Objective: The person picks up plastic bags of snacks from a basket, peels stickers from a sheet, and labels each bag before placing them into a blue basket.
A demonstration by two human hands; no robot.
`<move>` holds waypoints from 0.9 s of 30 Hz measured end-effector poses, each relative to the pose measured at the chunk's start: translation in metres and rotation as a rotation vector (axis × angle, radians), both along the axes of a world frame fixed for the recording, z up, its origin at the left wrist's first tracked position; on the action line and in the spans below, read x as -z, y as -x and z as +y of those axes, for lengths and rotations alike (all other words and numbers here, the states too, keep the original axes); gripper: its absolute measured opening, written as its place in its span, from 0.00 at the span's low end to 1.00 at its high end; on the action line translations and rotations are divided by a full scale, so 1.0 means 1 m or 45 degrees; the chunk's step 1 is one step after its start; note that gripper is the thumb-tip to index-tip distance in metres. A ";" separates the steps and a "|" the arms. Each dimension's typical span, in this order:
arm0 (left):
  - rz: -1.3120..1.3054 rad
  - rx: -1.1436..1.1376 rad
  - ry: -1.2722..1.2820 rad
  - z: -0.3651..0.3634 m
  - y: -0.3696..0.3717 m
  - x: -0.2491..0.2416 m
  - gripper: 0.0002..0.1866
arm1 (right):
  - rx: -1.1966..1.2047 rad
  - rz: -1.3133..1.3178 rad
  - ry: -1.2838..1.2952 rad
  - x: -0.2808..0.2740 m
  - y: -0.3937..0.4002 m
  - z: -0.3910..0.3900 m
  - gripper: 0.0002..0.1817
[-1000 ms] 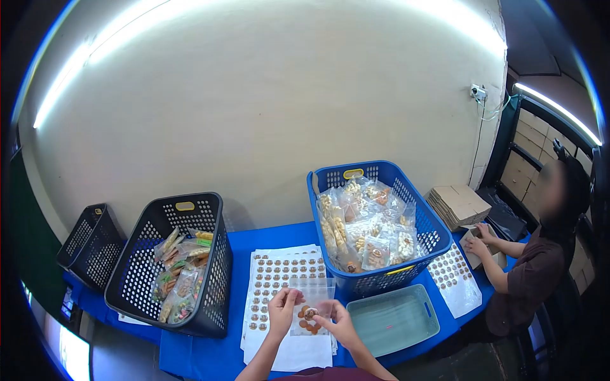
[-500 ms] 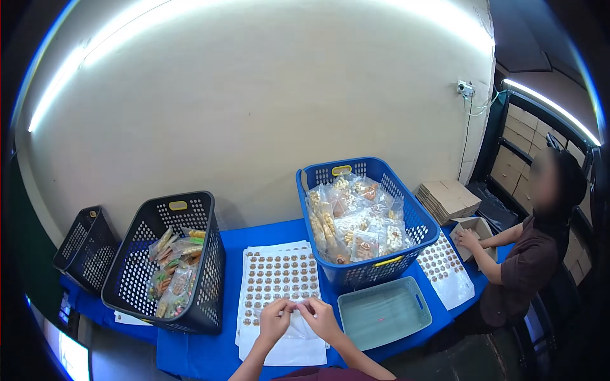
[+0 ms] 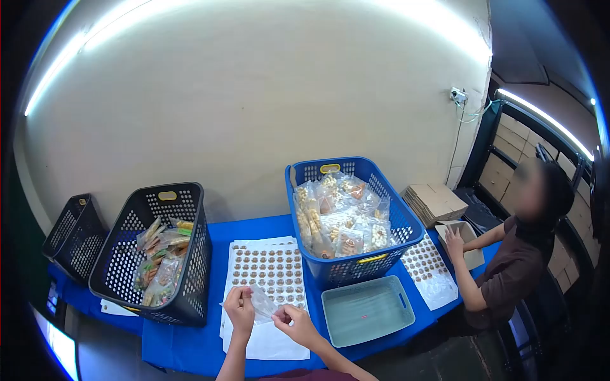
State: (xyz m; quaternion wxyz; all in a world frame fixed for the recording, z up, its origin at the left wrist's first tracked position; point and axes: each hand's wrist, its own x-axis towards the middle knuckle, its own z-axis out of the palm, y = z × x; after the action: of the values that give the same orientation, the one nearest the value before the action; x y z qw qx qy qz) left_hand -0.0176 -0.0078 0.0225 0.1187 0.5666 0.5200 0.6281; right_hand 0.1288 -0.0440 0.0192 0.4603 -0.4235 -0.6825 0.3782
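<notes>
A clear plastic bag [image 3: 263, 306] is stretched between my two hands, above the white sheet with rows of round brown stickers [image 3: 269, 257]. My left hand [image 3: 239, 311] is closed on the bag's left side. The bag's right side is pinched by my right hand [image 3: 296, 322], thumb against fingers. No contents can be made out in the bag. Right of my right hand lies a shallow grey-green tray [image 3: 368, 333] with a small red mark on its bottom. Behind it stands a blue basket [image 3: 343, 270] full of bagged snacks [image 3: 349, 219].
A black basket [image 3: 199, 267] holding packed snacks [image 3: 165, 260] stands to the left, with another black basket [image 3: 76, 244] beyond. At right, a person [image 3: 508, 273] handles a cardboard box [image 3: 471, 254]. Nearby are flattened cartons [image 3: 438, 200] and another sticker sheet [image 3: 427, 263].
My hands have moved apart, and the plastic bag is now spread between them. The view has shifted slightly. The other person's hand has moved on the box.
</notes>
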 end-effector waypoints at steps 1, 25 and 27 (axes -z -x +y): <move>0.018 0.010 -0.013 -0.001 -0.002 0.002 0.08 | -0.003 -0.001 -0.013 0.002 -0.005 -0.002 0.06; -0.060 1.186 0.755 -0.022 -0.003 0.039 0.16 | 0.433 -0.333 -0.323 0.013 -0.051 -0.043 0.05; -0.068 1.182 0.921 -0.041 0.004 0.021 0.14 | 0.388 -0.271 -0.171 0.032 -0.048 -0.043 0.06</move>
State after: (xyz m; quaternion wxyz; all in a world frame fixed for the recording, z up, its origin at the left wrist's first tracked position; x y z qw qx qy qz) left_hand -0.0220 -0.0485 0.0010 0.5800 0.6423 0.3957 0.3073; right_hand 0.1772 -0.0867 -0.0132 0.4647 -0.5277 -0.6790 0.2111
